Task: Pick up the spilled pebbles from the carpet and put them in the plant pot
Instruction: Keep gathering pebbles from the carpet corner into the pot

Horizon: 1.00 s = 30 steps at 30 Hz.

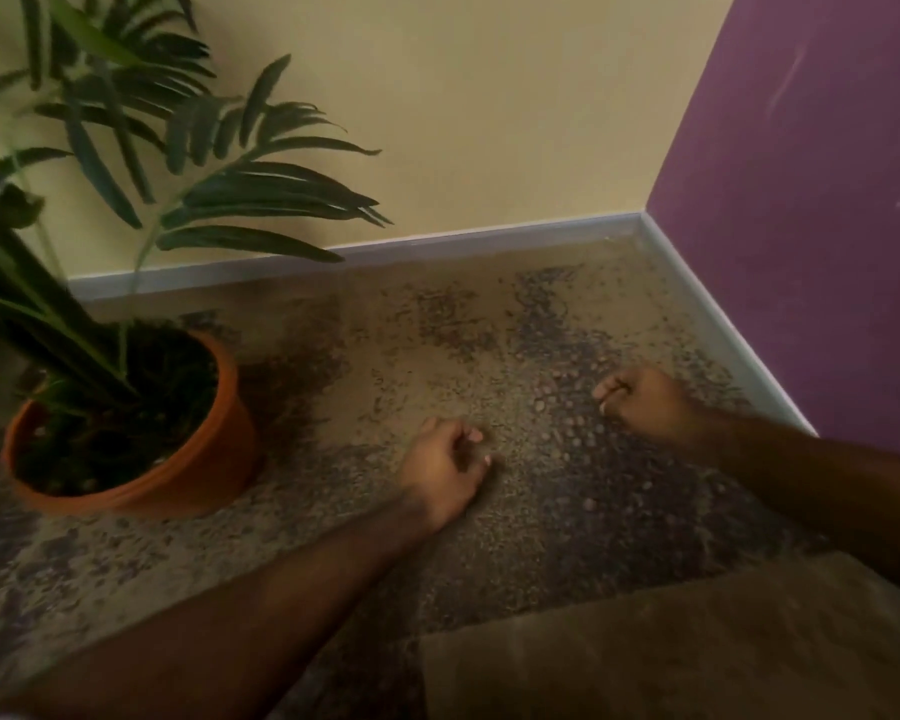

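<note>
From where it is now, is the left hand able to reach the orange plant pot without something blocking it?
Probably yes. The left hand rests curled on the mottled carpet, and only bare carpet lies between it and the round orange plant pot. The green palm leaves hang higher up.

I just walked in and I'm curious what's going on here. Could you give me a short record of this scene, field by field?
setting: room corner, cream wall meeting purple wall
floor: mottled carpet
plant pot: orange pot with a green palm-like plant, at left
pebbles: small round pebbles scattered on the carpet between the hands
left hand: curled, fingertips at the carpet
right hand: curled, low over the pebbles
held pebbles: cannot tell
</note>
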Available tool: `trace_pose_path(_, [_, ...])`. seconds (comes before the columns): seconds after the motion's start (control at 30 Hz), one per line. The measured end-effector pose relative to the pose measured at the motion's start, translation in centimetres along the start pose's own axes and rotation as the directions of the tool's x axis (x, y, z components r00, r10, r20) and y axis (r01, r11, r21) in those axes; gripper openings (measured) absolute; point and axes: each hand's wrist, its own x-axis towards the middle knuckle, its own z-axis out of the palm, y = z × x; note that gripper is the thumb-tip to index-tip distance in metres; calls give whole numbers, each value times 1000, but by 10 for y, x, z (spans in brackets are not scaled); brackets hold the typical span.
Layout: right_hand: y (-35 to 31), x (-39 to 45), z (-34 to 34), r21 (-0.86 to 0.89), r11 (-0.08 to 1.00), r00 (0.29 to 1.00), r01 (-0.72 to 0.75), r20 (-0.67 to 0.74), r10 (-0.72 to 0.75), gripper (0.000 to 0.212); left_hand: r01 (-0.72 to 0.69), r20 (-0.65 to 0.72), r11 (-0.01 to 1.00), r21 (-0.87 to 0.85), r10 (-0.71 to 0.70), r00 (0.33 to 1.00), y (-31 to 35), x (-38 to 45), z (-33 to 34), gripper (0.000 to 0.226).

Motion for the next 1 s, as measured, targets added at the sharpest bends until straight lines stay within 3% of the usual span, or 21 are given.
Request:
trace_pose_path(0.13, [20, 5, -1, -129, 987, 996, 92, 17, -91, 27, 8, 7, 999, -31, -8, 1000, 31, 21, 49, 30])
trace_pose_path(0.27, [34, 3, -4, -192, 970, 988, 151, 75, -139, 25, -121, 137, 982, 146, 101, 985, 50, 40, 78, 54])
trace_pose_path(0.37, [49, 5, -4, -192, 973, 991, 126, 67, -115, 25, -172, 280, 938, 299, 86, 956, 58, 47, 88, 71])
trace_pose_path(0.47, [56, 11, -4, -184, 976, 992, 116, 61, -106, 26, -214, 318, 907, 363, 95, 943, 55, 47, 101, 50])
trace_pose_path(0.53, [57, 13, -4, -199, 973, 992, 116, 67, -104, 26, -136, 257, 974, 181, 86, 963, 53, 47, 104, 20])
trace_pose_path(0.57, [58, 14, -3, -203, 969, 990, 139, 65, -128, 28, -139, 210, 975, 175, 101, 972, 54, 47, 103, 11])
trace_pose_path(0.63, [59, 15, 0, -215, 957, 980, 195, 74, -183, 35, -71, 221, 992, 105, 47, 974, 54, 47, 99, 11])
trace_pose_path(0.8, [48, 15, 16, -328, 889, 938, 320, 242, -248, 63, -138, 313, 959, 246, 57, 948, 50, 54, 87, 18])
trace_pose_path(0.9, [45, 10, 28, -463, 790, 904, 402, 338, -262, 70, -104, 314, 948, 299, 5, 949, 53, 56, 78, 16])
trace_pose_path(1.0, [47, 2, 36, -570, 677, 885, 465, 318, -340, 64, -154, 327, 922, 357, 31, 944, 53, 55, 76, 13])
